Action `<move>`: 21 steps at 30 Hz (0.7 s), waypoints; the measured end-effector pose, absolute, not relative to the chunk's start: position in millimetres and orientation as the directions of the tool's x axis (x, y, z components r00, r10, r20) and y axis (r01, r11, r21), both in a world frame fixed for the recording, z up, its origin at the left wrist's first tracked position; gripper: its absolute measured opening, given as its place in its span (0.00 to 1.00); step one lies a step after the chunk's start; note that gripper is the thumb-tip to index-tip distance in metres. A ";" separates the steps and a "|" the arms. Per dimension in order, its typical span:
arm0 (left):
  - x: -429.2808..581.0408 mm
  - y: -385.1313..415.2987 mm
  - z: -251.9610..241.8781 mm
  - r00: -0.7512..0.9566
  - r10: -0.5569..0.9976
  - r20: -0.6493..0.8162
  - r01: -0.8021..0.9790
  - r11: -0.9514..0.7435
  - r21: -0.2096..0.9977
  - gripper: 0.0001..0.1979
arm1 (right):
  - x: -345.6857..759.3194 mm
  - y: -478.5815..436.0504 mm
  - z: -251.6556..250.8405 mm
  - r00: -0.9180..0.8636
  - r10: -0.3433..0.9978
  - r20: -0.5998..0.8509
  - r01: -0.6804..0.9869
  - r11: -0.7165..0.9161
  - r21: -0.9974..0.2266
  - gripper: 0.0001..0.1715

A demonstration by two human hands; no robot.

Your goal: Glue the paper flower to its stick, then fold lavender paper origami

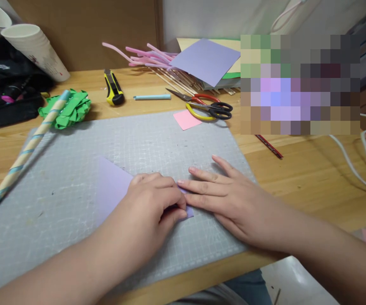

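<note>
Nearest the lens: left hand (155,201), knuckles up, fingers curled, thumb and forefinger almost meeting at the right end of the purple paper (114,184). Whether paper is pinched between those tips or only pressed: cannot tell. Right hand (230,197) lies low, fingers spread, grasping nothing; its fingertips rest at the paper's right side, presumably to steady it.

Supports and contents, largest first. Wooden table (300,186) carries everything noted. On it, grey gridded cutting mat (75,178), set close to the table's near edge, likely to spare the wood and give a flat working face. Along the mat's left edge, striped rod (30,146) with green paper tuft (78,110) at its upper end, by the mat's far left corner; probably laid there out of the hands' way. Purple paper sits mid-mat, partly covered by the left hand; one pointed corner faces the mat's far edge. Any fold under the hand: hidden.

Lavender square (206,61) tops a stack toward the table's far edge. Nested paper cups (39,53) near the table's far left corner. Black-handled scissors (222,111) overlap the mat's far right corner. Utility knife (114,89) and light-blue tube (152,97) lie beyond the mat's far edge. Pink slip (187,119) lies on that edge.
</note>
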State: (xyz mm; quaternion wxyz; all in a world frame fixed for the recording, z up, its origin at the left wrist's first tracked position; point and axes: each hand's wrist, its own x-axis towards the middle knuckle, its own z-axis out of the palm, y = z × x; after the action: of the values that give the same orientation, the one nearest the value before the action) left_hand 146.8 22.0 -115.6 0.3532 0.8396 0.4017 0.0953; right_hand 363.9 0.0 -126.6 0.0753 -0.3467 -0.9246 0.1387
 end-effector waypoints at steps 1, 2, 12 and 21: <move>146.4 21.2 -116.1 0.663 0.740 -0.114 0.600 -0.433 0.673 0.04 | 365.0 4.4 -126.0 -0.768 0.639 0.046 0.598 0.740 -0.309 0.31; 146.0 20.6 -116.5 0.665 0.739 -0.105 0.592 -0.436 0.678 0.04 | 365.8 8.6 -125.6 -0.783 0.620 0.048 0.579 0.755 -0.308 0.30; 146.3 22.3 -118.0 0.701 0.710 -0.063 0.521 -0.450 0.726 0.07 | 367.3 27.2 -131.0 -0.800 0.563 0.210 0.469 0.803 -0.368 0.20; 147.0 21.5 -120.1 0.680 0.733 -0.012 0.505 -0.455 0.734 0.07 | 366.3 25.8 -132.2 -0.780 0.581 0.231 0.489 0.797 -0.353 0.20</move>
State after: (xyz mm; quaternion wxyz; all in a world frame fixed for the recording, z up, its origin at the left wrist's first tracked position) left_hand 147.0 21.5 -120.1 0.3691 0.8388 0.3690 0.1549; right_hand 366.3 25.8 -132.2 0.1663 -0.2867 -0.9333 0.1382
